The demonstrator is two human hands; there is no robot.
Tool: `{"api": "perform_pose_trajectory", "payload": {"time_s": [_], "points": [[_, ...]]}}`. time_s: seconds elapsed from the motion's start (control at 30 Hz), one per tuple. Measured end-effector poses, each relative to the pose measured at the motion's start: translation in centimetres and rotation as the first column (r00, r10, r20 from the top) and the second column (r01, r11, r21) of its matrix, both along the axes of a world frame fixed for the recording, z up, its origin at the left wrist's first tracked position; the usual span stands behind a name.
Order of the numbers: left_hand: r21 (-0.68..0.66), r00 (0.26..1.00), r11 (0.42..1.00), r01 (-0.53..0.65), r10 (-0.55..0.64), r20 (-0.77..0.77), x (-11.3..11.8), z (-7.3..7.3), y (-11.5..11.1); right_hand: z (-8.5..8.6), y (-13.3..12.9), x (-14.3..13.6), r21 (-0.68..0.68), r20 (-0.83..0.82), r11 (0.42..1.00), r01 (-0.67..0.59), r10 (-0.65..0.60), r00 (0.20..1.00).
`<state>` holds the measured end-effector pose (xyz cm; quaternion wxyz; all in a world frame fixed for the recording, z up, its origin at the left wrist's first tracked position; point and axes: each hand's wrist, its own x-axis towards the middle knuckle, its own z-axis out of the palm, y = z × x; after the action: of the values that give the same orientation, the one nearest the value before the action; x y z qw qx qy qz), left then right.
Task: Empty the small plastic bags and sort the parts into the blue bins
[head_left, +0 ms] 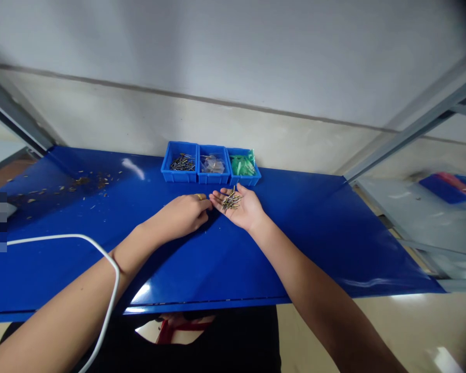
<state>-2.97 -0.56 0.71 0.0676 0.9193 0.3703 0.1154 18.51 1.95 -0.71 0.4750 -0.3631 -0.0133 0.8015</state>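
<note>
My right hand point(245, 207) is turned palm up over the blue table, fingers pointing left. Across its palm and fingers lies a loose pile of thin metal pins point(232, 200), gold and dark silver. Close beside its fingertips is my left hand point(192, 211), a ring on one finger, back facing up and fingers curled in. Whatever those fingers hold, if anything, is hidden. Just beyond my hands stands a blue bin point(179, 175) with similar metal pins point(183, 163) inside.
A middle bin point(213, 178) holds clear plastic bags point(213, 165); the right bin point(245, 181) has green bags point(243, 163). Small debris point(83, 181) is scattered on the table's left. A white cable point(118, 274) crosses my left forearm. A wall point(233, 116) stands behind the bins.
</note>
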Motion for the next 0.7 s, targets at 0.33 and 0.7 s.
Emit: {"api": "perform_pose_trajectory", "payload": {"time_s": [0.33, 0.7], "points": [[0.226, 0.815, 0.960, -0.168, 0.006, 0.579, 0.5, -0.6, -0.9, 0.2, -0.3, -0.4, 0.029, 0.025, 0.999, 0.032, -0.032, 0.999], [0.195, 0.829, 0.964, -0.178, 0.040, 0.557, 1.4, -1.9, -0.6, -1.4, -0.4, -1.3, 0.058, 0.023, 0.989, -0.133, 0.132, 0.991]]}}
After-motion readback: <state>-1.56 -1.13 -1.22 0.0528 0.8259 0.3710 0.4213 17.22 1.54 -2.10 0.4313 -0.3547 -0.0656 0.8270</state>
